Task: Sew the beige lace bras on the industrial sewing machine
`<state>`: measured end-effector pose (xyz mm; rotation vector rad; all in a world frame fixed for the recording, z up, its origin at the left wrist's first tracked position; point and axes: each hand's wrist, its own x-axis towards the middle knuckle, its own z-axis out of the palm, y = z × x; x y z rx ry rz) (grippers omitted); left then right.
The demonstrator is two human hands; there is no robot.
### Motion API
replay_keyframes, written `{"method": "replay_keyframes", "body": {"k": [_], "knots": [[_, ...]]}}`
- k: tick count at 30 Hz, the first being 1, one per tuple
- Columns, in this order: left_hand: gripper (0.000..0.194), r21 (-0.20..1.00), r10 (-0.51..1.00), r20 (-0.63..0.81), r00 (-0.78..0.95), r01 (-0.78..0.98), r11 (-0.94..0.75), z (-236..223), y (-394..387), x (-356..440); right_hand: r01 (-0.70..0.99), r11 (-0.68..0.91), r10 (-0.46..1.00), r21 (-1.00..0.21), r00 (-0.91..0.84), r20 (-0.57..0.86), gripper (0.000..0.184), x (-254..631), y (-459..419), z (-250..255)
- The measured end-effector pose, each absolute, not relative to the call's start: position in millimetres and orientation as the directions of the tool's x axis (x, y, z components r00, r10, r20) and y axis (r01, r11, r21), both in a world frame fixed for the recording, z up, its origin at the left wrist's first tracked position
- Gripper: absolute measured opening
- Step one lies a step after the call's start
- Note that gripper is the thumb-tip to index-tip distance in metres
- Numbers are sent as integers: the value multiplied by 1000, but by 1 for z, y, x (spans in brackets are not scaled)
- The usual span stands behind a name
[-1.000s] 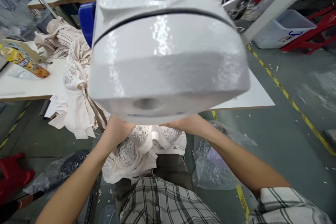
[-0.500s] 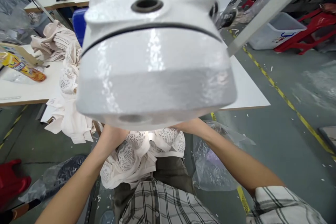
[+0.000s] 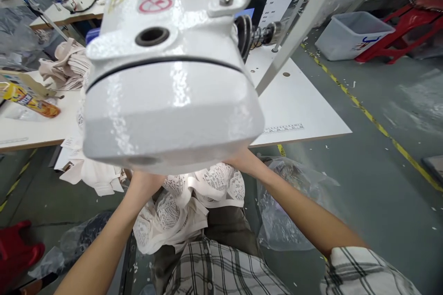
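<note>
A big white sewing machine head (image 3: 166, 101) fills the middle of the view and hides most of both hands. My left hand (image 3: 145, 180) reaches under it from the lower left; only the wrist and heel show. From the lower right, my right hand (image 3: 242, 161) also goes under the machine, fingers hidden. Between my wrists hangs a cream lace garment (image 3: 194, 193), draping down onto my lap. Both hands are at this fabric, but whether they grip it is hidden.
The white table (image 3: 294, 106) extends right of the machine. A pile of cream garments (image 3: 69, 62) and an orange packet (image 3: 31, 101) lie on the left. Clear plastic bags (image 3: 287, 212) sit on the floor. A white bin (image 3: 349, 34) and red stools stand at the far right.
The view has shifted, so the machine head now sits further left and higher, showing its warning label. Both arms stay under it at the lace garment.
</note>
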<state>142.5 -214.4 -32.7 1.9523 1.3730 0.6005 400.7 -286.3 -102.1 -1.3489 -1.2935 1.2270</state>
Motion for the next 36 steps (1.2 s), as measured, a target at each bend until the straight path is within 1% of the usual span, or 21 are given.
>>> {"method": "replay_keyframes", "body": {"k": [2,4,6,8,9,11,13,15,17,18,20,21,22,23,26,30,32,33,34,36], "knots": [[37,688,922,-14,387,673,-271,-30,-215,146,14,-105,994,-994,24,-105,56,401,-292,-117],[40,640,907,-12,422,700,-317,-30,-215,148,-167,-168,984,-972,38,-177,69,401,-302,-134],[41,605,897,2,443,713,-354,-33,-215,148,-356,-258,964,-898,-36,-263,79,401,-316,-151],[42,585,890,12,456,719,-376,-37,-214,148,-472,-345,938,-812,-154,-309,84,402,-330,-162],[41,581,887,11,461,719,-381,-39,-213,148,-496,-382,924,-779,-203,-324,83,401,-336,-165],[38,574,885,20,465,720,-391,-41,-212,149,-533,-419,907,-735,-224,-356,74,401,-343,-164],[33,560,882,43,469,720,-411,-38,-211,151,-582,-412,904,-701,-168,-392,62,400,-344,-156],[28,557,875,81,478,706,-437,-32,-213,154,-615,-369,907,-697,-77,-413,53,402,-342,-145],[28,583,878,76,473,693,-424,-24,-219,153,-605,-331,909,-724,1,-416,47,407,-341,-133],[32,599,890,35,455,703,-383,-21,-224,152,-585,-315,911,-747,36,-412,46,411,-342,-127],[45,610,915,-102,391,751,-253,-13,-237,147,-527,-287,917,-800,89,-388,45,418,-348,-117],[49,610,918,-162,361,768,-194,-10,-244,145,-495,-275,923,-824,105,-371,45,420,-352,-112],[48,616,916,-199,348,772,-160,-6,-252,142,-464,-265,929,-845,113,-353,44,422,-356,-106],[44,631,912,-207,354,761,-152,-3,-260,140,-436,-256,935,-863,115,-335,43,423,-360,-101],[25,680,897,-166,410,706,-197,4,-277,135,-377,-235,949,-896,111,-296,41,420,-368,-86],[23,668,891,-157,427,710,-223,6,-284,128,-348,-215,959,-913,104,-265,42,414,-369,-74],[23,646,883,-161,441,724,-244,5,-285,124,-353,-214,959,-911,102,-266,43,413,-368,-72],[22,623,884,-136,447,733,-275,5,-288,123,-351,-215,960,-912,97,-264,43,412,-368,-71],[20,592,887,-71,456,735,-330,5,-291,123,-331,-215,964,-919,80,-254,42,410,-368,-69],[19,523,848,147,509,688,-503,7,-302,127,-207,-190,982,-960,-37,-186,36,402,-370,-63]]}}
